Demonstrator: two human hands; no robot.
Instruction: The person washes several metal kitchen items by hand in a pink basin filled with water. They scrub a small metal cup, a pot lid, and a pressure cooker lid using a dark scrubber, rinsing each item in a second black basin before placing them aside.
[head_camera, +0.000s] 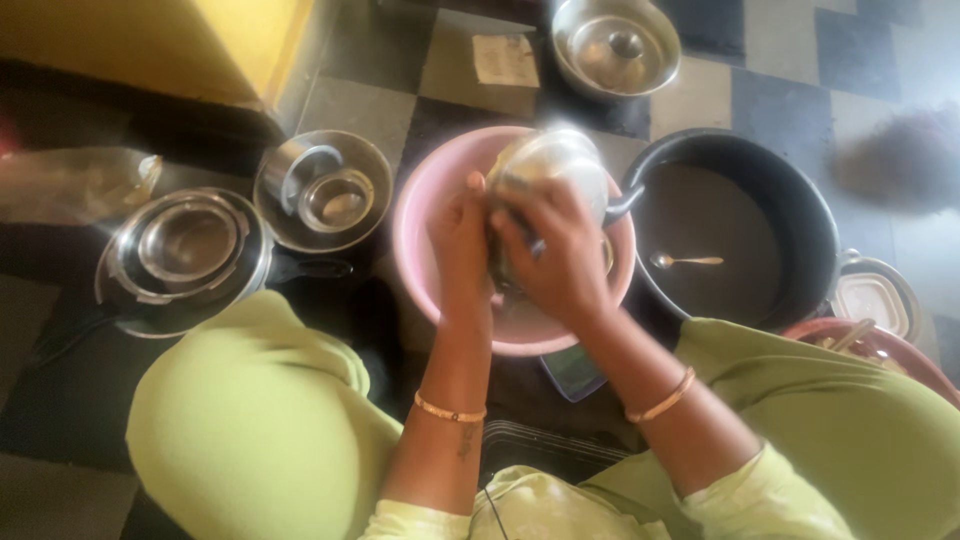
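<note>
Both hands clasp a shiny round steel pot (555, 165) over the pink plastic basin (415, 225): left hand (462, 240) beside it, right hand (555, 255) covering its lower half, blurring details.

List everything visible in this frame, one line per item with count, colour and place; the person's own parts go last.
Steel vessel: 1, silver, held over the pink basin.
Pink basin: 1, pink, centre floor.
Black pot: 1, dark, right of the basin.
Spoon: 1, steel, inside the black pot.
Lidded steel bowl: 1, silver, top centre.
Steel plate with cups: 1 plate, 2 cups, silver, left of the basin.
Stacked steel dishes: 1 stack, silver, far left.
Small lidded container: 1, pale, right edge.
Left hand: 1, on the vessel.
Right hand: 1, grips the vessel.
</note>
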